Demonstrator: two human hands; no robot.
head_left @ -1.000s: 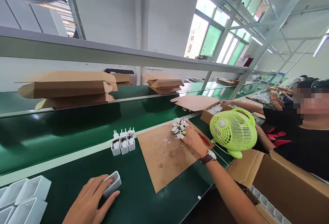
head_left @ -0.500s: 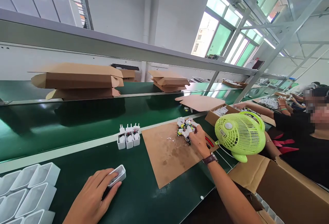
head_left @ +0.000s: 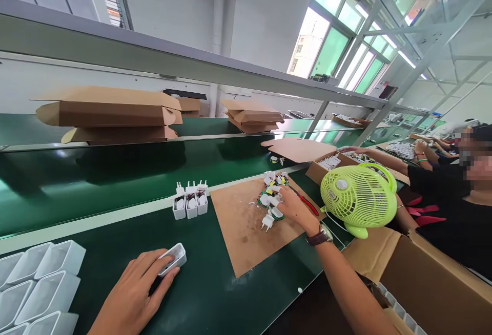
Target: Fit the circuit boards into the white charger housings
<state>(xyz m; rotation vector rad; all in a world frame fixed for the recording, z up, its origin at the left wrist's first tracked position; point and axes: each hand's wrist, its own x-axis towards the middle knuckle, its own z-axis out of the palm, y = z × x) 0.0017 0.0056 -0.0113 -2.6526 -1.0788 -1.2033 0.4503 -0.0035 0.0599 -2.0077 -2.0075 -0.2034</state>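
A small white open case point(head_left: 176, 259) is gripped between the thumb and fingers of my left hand point(head_left: 140, 286) above the green table point(head_left: 200, 294). My right hand point(head_left: 295, 207) is over a pile of small circuit parts with white pieces point(head_left: 272, 199) on a brown cardboard sheet point(head_left: 246, 237). Its fingertips, white at the ends, touch the pile; whether they pinch a part is hard to make out. One white pronged piece point(head_left: 268, 221) lies at the pile's near edge. Red-handled pliers point(head_left: 307, 203) lie right of the pile.
Three filled white cases point(head_left: 191, 207) stand left of the sheet. Rows of white cases point(head_left: 49, 294) fill the lower left. A green fan point(head_left: 359, 202), an open carton point(head_left: 430, 278) and a person in black point(head_left: 442, 222) are at the right. Folded cartons point(head_left: 115, 109) lie behind.
My right hand has shifted slightly left and up over the pile. Parts there have spread toward me, with a white pronged piece now showing. My left hand still holds the case.
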